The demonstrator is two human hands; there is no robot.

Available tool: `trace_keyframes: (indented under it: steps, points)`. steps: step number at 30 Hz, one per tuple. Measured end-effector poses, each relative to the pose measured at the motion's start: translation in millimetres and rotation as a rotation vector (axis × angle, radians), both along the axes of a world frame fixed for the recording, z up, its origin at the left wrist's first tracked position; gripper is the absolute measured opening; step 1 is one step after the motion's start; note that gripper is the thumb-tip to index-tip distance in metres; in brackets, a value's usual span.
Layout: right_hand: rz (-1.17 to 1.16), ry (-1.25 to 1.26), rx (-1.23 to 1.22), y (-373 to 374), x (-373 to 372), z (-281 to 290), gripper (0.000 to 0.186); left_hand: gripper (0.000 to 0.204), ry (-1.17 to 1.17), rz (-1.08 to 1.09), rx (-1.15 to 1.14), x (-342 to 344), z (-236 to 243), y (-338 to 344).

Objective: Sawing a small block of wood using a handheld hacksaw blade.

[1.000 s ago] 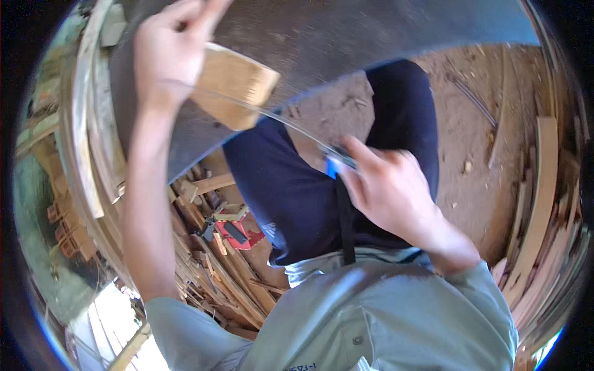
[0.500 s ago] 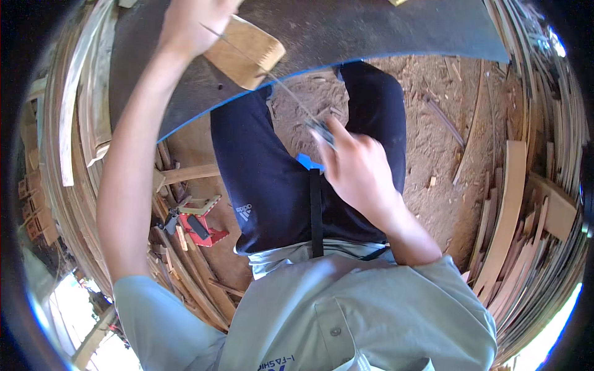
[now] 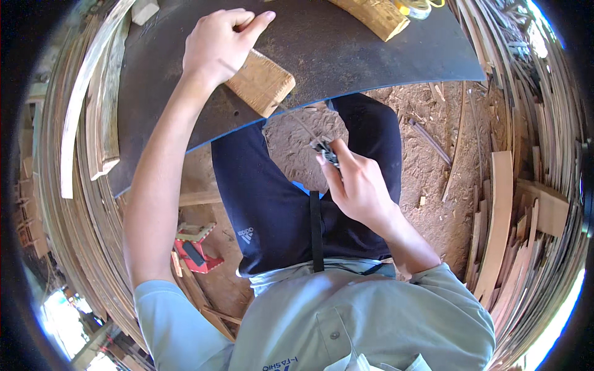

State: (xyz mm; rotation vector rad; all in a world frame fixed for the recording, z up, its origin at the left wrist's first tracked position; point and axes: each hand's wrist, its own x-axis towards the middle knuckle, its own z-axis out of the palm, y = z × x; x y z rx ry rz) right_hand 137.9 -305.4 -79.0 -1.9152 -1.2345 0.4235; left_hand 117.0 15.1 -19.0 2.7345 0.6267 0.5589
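My left hand [image 3: 219, 46] lies over the far end of a pale wooden block [image 3: 263, 83], its fingers curled and the thumb sticking out. The block rests slantwise on a dark tabletop [image 3: 322, 55], with its near corner at the blue edge. My right hand [image 3: 362, 185] is closed round the handle of a thin, long-bladed hand tool [image 3: 325, 151]. Its narrow blade points up and left toward the block and is smeared by motion, so its exact kind is unclear. The hand is above my lap, between the knees.
A thicker wood piece [image 3: 377, 18] and a yellow tape measure [image 3: 416, 7] lie at the table's far side. Stacked timber strips [image 3: 99, 247] line the left, and more boards [image 3: 498, 216] stand at the right. A red object [image 3: 199, 252] sits on the dirt floor.
The view has shifted, bringing the far wood piece and tape measure into sight. My left hand stays at the block. The blade that crossed above the block now barely shows there.
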Motion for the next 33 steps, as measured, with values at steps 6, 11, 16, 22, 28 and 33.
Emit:
trace_keyframes:
  steps: [6, 11, 16, 22, 28, 33]
  points:
    - [-0.056, -0.077, -0.059, 15.3, 3.3, 6.8, 0.022, 0.058, -0.080, -0.038, -0.072, 3.4, -0.3, -1.1]
    - [-0.038, -0.083, -0.044, 13.2, 6.9, 5.1, 0.017, 0.059, -0.129, -0.064, -0.118, 6.1, -2.9, 0.2]
    - [-0.037, -0.139, -0.069, 12.0, 8.1, 4.5, 0.022, 0.058, -0.134, -0.063, -0.110, 5.0, -3.6, -1.9]
    - [-0.001, -0.058, -0.106, 14.6, 10.0, 11.2, 0.016, 0.057, -0.134, -0.079, -0.196, 3.8, -2.0, 0.5]
    - [-0.009, -0.045, -0.106, 2.8, 10.2, 6.8, 0.016, 0.057, -0.134, -0.082, -0.219, 6.1, -2.4, 0.3]
    - [0.006, -0.075, -0.124, 17.4, 13.0, 10.8, 0.016, 0.056, -0.137, -0.114, -0.203, 1.9, 0.5, -0.3]
